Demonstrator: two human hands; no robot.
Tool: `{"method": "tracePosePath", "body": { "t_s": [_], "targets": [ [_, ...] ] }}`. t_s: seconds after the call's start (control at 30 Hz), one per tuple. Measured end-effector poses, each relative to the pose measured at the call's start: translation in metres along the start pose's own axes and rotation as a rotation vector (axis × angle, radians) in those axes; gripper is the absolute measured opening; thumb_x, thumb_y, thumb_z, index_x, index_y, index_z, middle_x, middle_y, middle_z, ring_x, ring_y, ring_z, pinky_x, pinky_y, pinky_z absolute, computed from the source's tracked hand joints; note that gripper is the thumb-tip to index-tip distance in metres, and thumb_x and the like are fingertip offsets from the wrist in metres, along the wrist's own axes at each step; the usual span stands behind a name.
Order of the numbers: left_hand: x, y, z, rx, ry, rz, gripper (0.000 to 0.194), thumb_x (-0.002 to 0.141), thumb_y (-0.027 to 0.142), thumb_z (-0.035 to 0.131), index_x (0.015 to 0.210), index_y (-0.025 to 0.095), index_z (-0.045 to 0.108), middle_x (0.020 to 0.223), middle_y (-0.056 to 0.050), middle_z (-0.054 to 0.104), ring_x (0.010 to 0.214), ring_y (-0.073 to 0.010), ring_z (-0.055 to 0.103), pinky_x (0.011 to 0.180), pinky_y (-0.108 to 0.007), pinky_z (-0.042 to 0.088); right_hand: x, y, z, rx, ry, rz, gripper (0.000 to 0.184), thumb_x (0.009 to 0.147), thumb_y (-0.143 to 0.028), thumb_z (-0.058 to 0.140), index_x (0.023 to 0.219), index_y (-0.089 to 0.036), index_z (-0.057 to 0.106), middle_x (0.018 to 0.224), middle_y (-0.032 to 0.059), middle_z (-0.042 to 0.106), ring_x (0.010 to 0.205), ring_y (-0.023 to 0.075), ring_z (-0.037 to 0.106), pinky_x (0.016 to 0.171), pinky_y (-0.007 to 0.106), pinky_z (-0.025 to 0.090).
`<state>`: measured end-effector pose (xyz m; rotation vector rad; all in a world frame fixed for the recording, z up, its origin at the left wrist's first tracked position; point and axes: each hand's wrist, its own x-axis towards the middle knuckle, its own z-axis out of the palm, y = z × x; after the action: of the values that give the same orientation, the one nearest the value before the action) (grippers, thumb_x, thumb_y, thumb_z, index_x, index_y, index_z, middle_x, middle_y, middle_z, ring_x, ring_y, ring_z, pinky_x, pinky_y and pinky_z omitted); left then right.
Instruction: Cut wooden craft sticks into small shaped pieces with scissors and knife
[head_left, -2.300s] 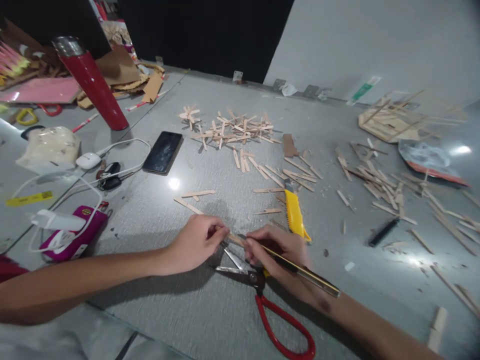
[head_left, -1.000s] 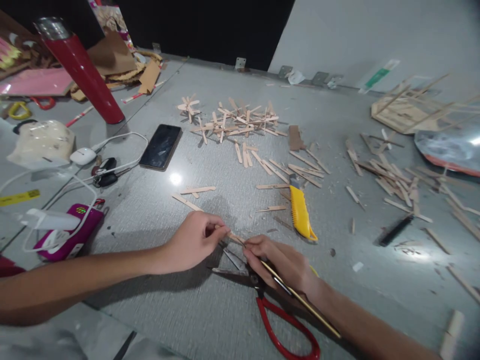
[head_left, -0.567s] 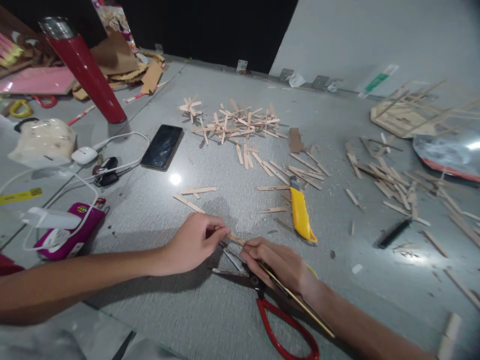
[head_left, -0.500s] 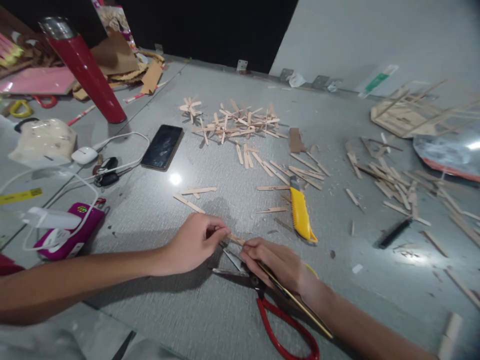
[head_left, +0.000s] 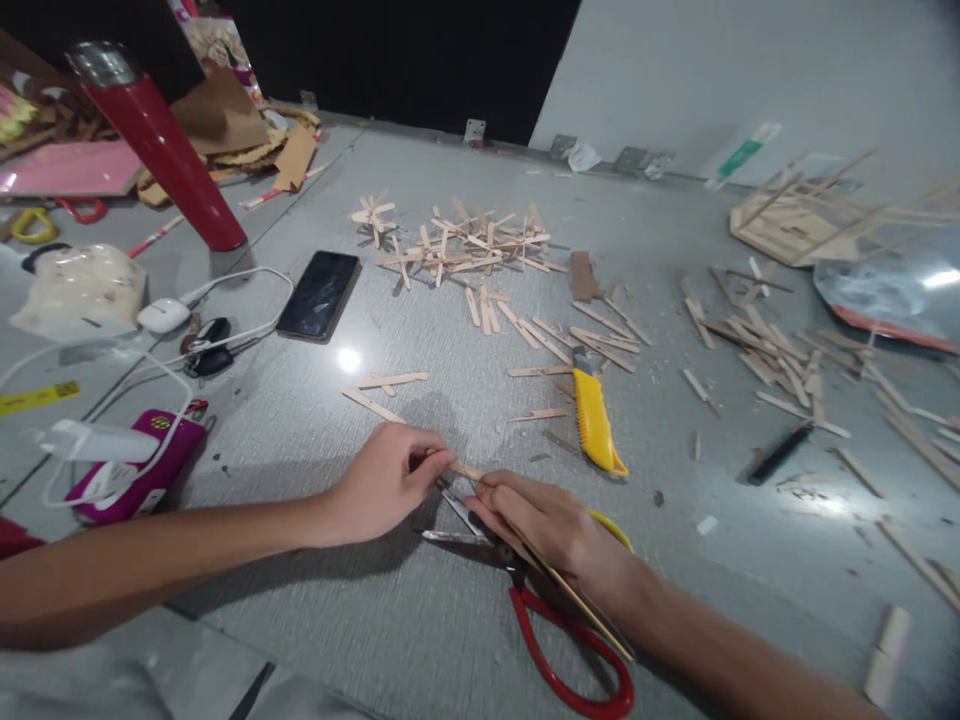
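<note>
My left hand [head_left: 386, 485] is closed, pinching one end of a thin wooden craft stick [head_left: 468, 470] between thumb and fingertips. At the stick's other end, my right hand [head_left: 544, 525] is closed around a slim gold-and-black craft knife [head_left: 574, 592], whose rear end points toward me. The knife's tip is mostly hidden by the right fingers. Beneath both hands lie scissors [head_left: 571, 655] with one red and one yellow handle, their blades apart on the table. A yellow utility knife [head_left: 595, 420] lies beyond my right hand.
Craft sticks [head_left: 472, 240] are heaped ahead, with cut pieces [head_left: 772, 355] at right near a black-handled tool [head_left: 780, 455]. At left are a phone [head_left: 319, 296], a red flask [head_left: 161, 160], a purple power bank [head_left: 142, 465] and cables. A wooden stick frame [head_left: 795, 230] stands far right.
The craft knife has tilted more steeply toward me, and my right hand has turned over it and shifted slightly left. My left hand keeps its pinch on the stick.
</note>
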<state>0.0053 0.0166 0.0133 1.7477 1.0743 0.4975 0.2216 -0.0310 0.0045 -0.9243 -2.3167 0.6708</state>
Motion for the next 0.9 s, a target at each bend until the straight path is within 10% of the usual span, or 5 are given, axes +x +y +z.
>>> {"method": "tracePosePath", "body": {
  "t_s": [0.3,0.53,0.9],
  "targets": [
    [-0.009,0.004,0.001,-0.095,0.106,0.079,0.033,0.102,0.028,0.053,0.075,0.014,0.068,0.056,0.003,0.057,0.047,-0.0083,0.048,0.048,-0.019,0.036,-0.014,0.006,0.002,-0.109,0.488,0.070,0.036,0.113,-0.034,0.034,0.125,-0.020,0.065,0.068,-0.0004,0.070,0.050,0.0140,0.066,0.049,0.025,0.052],
    [-0.016,0.004,0.000,-0.090,0.255,0.456,0.019,0.099,0.012,0.058,0.104,0.015,0.076,0.083,-0.005,0.078,0.069,-0.0118,0.070,0.067,-0.021,0.054,-0.006,0.008,0.002,-0.171,0.452,0.038,0.013,0.102,-0.019,0.062,0.107,-0.018,0.073,0.076,0.0040,0.078,0.056,0.0151,0.071,0.051,0.024,0.055],
    [-0.017,0.015,-0.001,-0.017,0.188,0.333,0.013,0.094,0.015,0.063,0.093,0.014,0.076,0.077,-0.003,0.076,0.061,-0.0107,0.063,0.057,-0.020,0.049,-0.014,0.007,0.002,-0.146,0.408,0.027,0.023,0.102,-0.012,0.056,0.120,-0.021,0.069,0.089,0.0064,0.080,0.066,0.0176,0.075,0.057,0.026,0.059]
  ]
}}
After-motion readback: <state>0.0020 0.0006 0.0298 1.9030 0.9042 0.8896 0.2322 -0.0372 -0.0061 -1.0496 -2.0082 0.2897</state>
